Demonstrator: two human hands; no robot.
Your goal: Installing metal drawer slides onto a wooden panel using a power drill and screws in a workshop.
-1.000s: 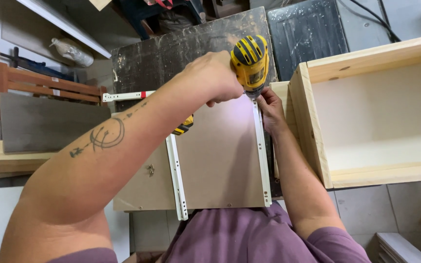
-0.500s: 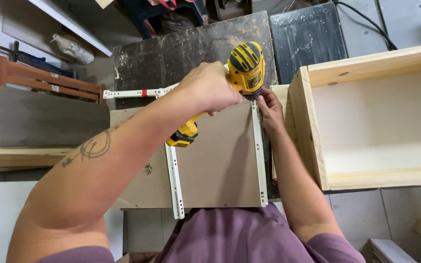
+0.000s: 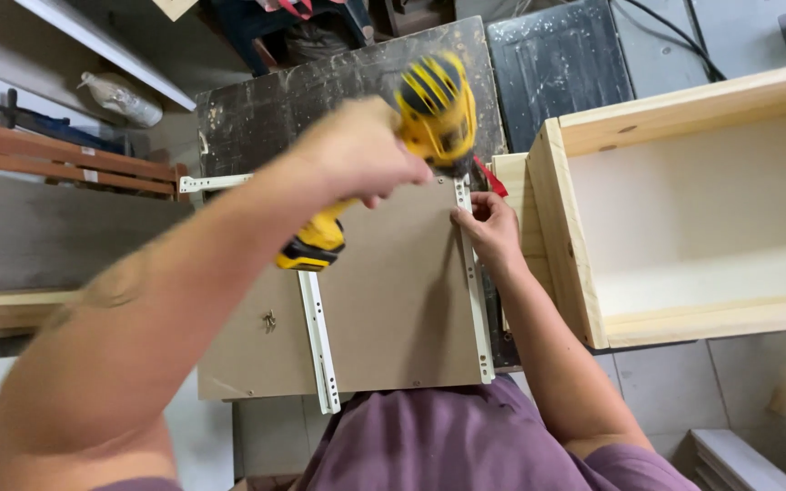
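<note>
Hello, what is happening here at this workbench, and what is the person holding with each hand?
A person in a purple shirt is working on a brown panel that has two white metal slide rails. The left hand holds a yellow cordless drill above the top of the right rail. The right hand rests on that rail with its fingers. A second rail lies further left on the panel. An open wooden box stands to the right.

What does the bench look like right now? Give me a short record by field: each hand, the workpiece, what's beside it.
left hand: gripping the yellow cordless drill, blurred, nose down by the right rail's far end
right hand: fingers pressed on the right white slide rail
workpiece: brown drawer panel, flat, with a left white slide rail too
beside: open pale wooden box at the right
behind: dark paint-spattered board
</note>
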